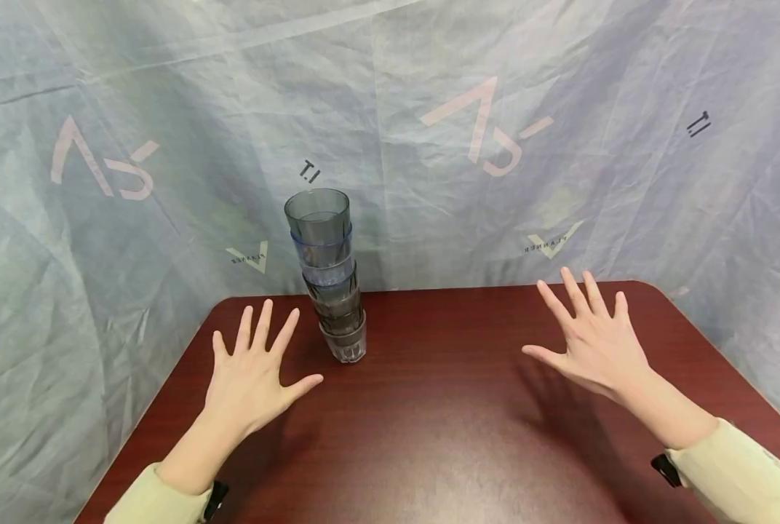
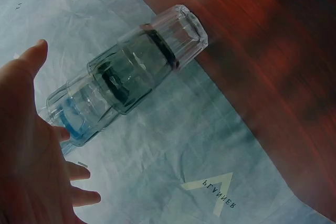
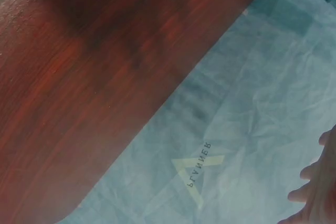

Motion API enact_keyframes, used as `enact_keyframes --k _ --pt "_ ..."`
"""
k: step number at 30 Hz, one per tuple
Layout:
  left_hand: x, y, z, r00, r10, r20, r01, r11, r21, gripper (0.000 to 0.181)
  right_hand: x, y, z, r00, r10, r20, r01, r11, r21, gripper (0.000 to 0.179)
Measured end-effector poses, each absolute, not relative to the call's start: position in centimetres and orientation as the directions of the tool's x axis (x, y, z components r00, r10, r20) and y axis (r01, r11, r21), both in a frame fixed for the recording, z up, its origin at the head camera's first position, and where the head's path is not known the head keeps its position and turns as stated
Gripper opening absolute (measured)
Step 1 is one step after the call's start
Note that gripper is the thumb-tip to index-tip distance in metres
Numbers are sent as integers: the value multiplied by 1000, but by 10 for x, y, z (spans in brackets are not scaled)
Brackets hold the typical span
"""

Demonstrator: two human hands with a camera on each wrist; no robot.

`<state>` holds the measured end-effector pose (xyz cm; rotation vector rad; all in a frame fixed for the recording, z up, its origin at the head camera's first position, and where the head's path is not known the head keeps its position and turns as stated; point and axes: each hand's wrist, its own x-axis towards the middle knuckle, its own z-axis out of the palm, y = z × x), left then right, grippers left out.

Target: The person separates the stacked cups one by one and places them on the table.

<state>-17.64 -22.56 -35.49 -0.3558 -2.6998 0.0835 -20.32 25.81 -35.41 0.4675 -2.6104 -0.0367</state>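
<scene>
A tall stack of nested clear cups [image 1: 331,291] stands on the table, left of its middle and near the back edge. Its cups are smoky grey at the top, bluish below that, dark grey lower down, and colourless at the bottom. My left hand [image 1: 249,382] hovers just left of the stack with fingers spread, apart from it in the head view. The left wrist view shows the same cup stack [image 2: 131,72] beyond the hand [image 2: 31,145]. Over the table's right side, my right hand [image 1: 593,346] is raised with fingers spread, holding nothing; only its fingers' edge [image 3: 312,187] enters the right wrist view.
The dark red wooden table [image 1: 429,422] has rounded back corners. Behind it and at both sides hangs a creased grey-blue sheet [image 1: 396,182] with printed letters and logos. Each hand casts a shadow on the tabletop.
</scene>
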Motion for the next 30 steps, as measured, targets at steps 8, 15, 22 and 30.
enact_keyframes --k 8,15,22,30 --pt "-186 -224 -360 -889 248 386 230 969 -94 103 -214 246 -349 -811 -359 462 -353 930 104 95" --pt "-201 -223 -376 -922 197 333 208 978 -3 106 -229 230 -338 -816 -368 446 -355 928 116 96" --pt "-219 -223 -397 -960 105 258 151 975 166 115 -247 208 -318 -827 -368 425 -362 927 99 97" --pt "-241 -208 -413 -984 30 175 118 848 517 125 -264 177 -302 -832 -363 420 -382 923 42 98"
